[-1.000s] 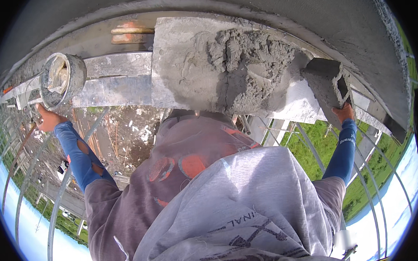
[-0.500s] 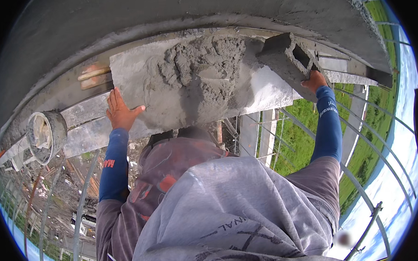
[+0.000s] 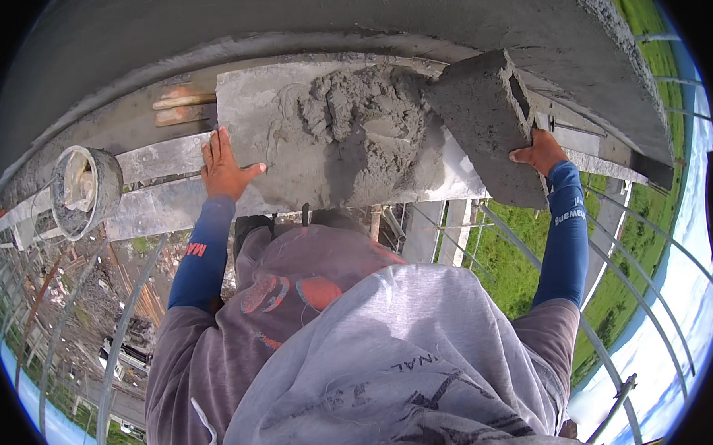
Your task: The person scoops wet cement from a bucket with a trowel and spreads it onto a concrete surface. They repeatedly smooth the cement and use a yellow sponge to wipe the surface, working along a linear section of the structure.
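Note:
My left hand (image 3: 227,166) is spread open with its fingers on the left edge of a pale grey board (image 3: 252,104), the thumb pointing right. On the board lies a lumpy heap of wet grey mortar (image 3: 368,115), smeared out around it. My right hand (image 3: 538,152) grips the side of a grey hollow concrete block (image 3: 479,114), which lies slanted over the board's right part, beside the mortar. A mortar-caked round bucket (image 3: 110,189), with a pale item inside, sits to the left of my left hand.
A curved grey rendered wall (image 3: 363,15) runs along the top. A tool with a wooden handle (image 3: 184,101) lies on the ledge behind the board's left end. Long planks (image 3: 157,211) support things at left. Scaffold tubes (image 3: 122,328) flank me high above rubble and grass.
My left hand has left the bucket area and come onto the board. The block in my right hand has turned and shifted slightly leftward over the board. The whole view has shifted too.

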